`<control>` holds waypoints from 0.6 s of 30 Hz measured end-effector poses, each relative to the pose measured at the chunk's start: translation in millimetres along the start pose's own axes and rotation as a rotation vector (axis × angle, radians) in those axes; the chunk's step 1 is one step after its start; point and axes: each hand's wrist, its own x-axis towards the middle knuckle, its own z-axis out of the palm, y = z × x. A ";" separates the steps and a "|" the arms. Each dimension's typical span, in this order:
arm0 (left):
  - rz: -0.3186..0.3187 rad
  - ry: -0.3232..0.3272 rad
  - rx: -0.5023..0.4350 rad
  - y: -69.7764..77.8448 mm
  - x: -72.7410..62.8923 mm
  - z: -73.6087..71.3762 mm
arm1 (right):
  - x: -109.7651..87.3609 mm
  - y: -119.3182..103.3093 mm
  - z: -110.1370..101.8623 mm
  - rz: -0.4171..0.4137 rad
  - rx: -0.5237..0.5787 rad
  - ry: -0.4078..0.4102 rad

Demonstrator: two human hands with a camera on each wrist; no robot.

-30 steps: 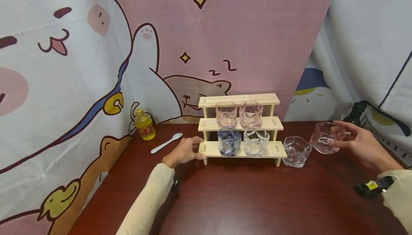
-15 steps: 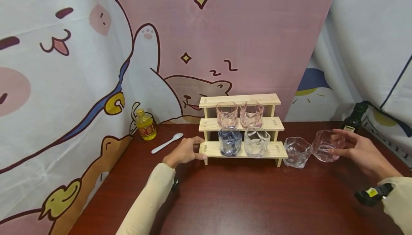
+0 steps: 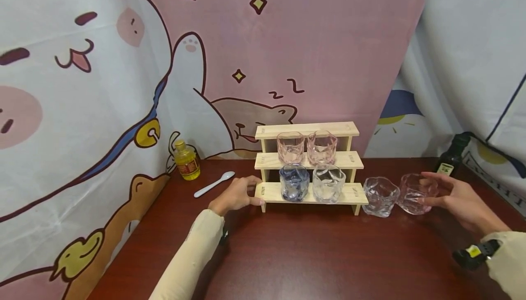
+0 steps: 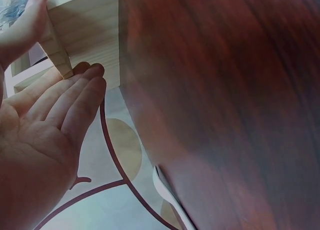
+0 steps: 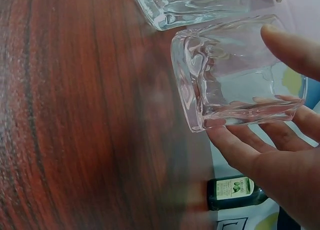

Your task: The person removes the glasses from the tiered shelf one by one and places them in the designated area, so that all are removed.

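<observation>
My left hand (image 3: pixel 237 194) holds the left end of the lowest shelf of a three-step wooden rack (image 3: pixel 308 130). In the left wrist view its fingers (image 4: pixel 82 102) lie along the rack's side panel. At the right, my right hand (image 3: pixel 464 202) grips a pale pink drinking glass (image 3: pixel 412 195) between thumb and fingers. That glass is upright, at or just above the table; whether it touches cannot be told. Beside it, a clear glass (image 3: pixel 380 197) stands by the rack's right end. Two pink glasses (image 3: pixel 290 148) occupy the middle step; a blue glass (image 3: pixel 294 183) and another clear glass (image 3: pixel 328 184) stand below.
Left of the rack lie a white spoon (image 3: pixel 213 184) and a small yellow oil bottle (image 3: pixel 186 160). Behind my right hand stands a dark green bottle (image 3: pixel 451 156). A printed cloth (image 3: pixel 328 53) hangs behind the dark red table (image 3: pixel 312 254).
The pink glass in my right hand has come down and slightly left, closer to the clear glass on the table. My left hand stays on the rack.
</observation>
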 end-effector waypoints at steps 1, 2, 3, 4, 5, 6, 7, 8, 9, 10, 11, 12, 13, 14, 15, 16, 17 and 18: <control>0.000 -0.001 0.003 0.2 0.3 0.2 | -0.3 0.3 0.2 -0.004 0.006 0.000; -0.001 -0.001 0.006 0.5 0.4 0.3 | -0.3 0.9 0.4 -0.007 0.013 0.001; 0.000 -0.002 0.005 0.7 0.5 0.4 | -0.2 1.6 0.3 -0.014 0.027 -0.001; 0.000 -0.004 0.004 0.3 0.1 0.7 | -0.6 2.6 1.2 -0.015 0.028 -0.004; 0.001 -0.004 0.002 0.0 -0.3 1.0 | -1.0 3.2 1.9 -0.017 0.036 -0.008; 0.001 -0.003 0.001 -0.4 -0.2 1.3 | -1.2 3.7 2.2 -0.019 0.038 -0.010; 0.002 -0.002 0.001 -0.5 -0.4 1.3 | -1.4 4.2 2.5 -0.023 0.040 -0.015; 0.001 -0.001 0.001 -0.5 -0.6 1.4 | -1.4 5.0 2.7 -0.027 0.043 -0.018; 0.002 -0.001 0.001 -0.5 -0.5 1.6 | -1.5 5.6 2.8 -0.031 0.043 -0.022; 0.003 0.002 0.004 -0.4 -0.4 1.7 | -1.7 6.1 2.9 -0.036 0.044 -0.025; 0.002 0.003 0.004 -0.3 -0.4 1.8 | -1.7 6.7 3.1 -0.043 0.048 -0.026; 0.002 0.006 0.004 0.0 -0.4 1.8 | -1.9 7.5 3.4 -0.049 0.050 -0.026; 0.002 0.009 0.005 0.3 -0.4 1.8 | -2.0 8.4 3.9 -0.053 0.055 -0.028; 0.004 0.010 0.008 0.4 -0.3 1.8 | -2.0 9.2 4.4 -0.055 0.056 -0.027; 0.004 0.012 0.009 0.3 -0.2 1.7 | -2.0 9.9 4.8 -0.057 0.060 -0.027; 0.005 0.013 0.008 0.2 -0.1 1.7 | -2.1 10.5 5.2 -0.060 0.066 -0.027; 0.005 0.014 0.008 0.2 0.0 1.6 | -2.1 10.9 5.7 -0.061 0.068 -0.027; 0.005 0.015 0.009 0.0 0.0 1.7 | -2.0 11.4 5.9 -0.062 0.073 -0.030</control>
